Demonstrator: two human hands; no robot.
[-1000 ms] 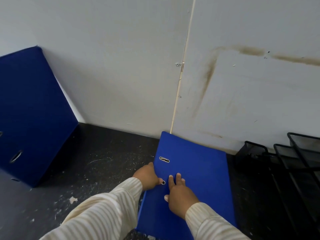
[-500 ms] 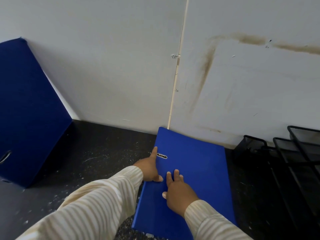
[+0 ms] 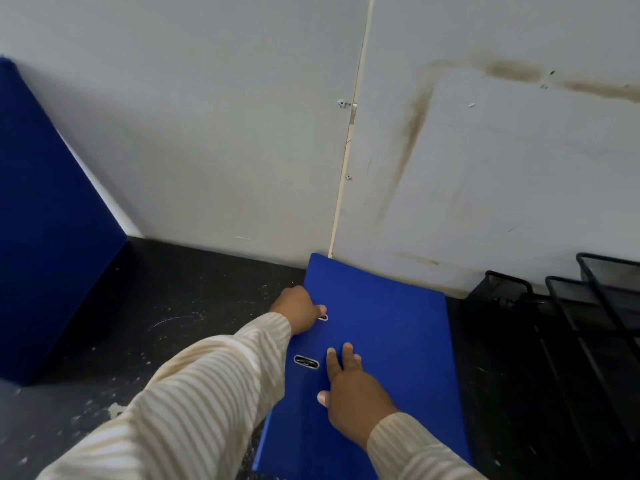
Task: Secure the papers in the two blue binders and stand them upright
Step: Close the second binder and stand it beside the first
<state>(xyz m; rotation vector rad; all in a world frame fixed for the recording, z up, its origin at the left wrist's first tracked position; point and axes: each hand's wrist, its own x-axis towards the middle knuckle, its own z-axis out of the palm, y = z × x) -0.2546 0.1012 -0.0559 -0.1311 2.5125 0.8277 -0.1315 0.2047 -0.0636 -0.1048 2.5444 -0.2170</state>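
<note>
Binder (image 3: pixel 381 341) covers fill the scene: one bright blue binder lies flat and closed on the dark speckled tabletop (image 3: pixel 173 306), its far corner touching the white wall (image 3: pixel 207 133). Two metal-rimmed slots show near its left edge. The left hand (image 3: pixel 298 311) curls over that edge, thumb on the far slot, its grip holding the cover's rim. The right hand (image 3: pixel 349 386) lies flat on the cover with fingers spread, gripping nothing. A second, darker blue binder (image 3: pixel 45 220) stands tilted at far left. Black wire trays (image 3: pixel 571 323) sit to the right.
</note>
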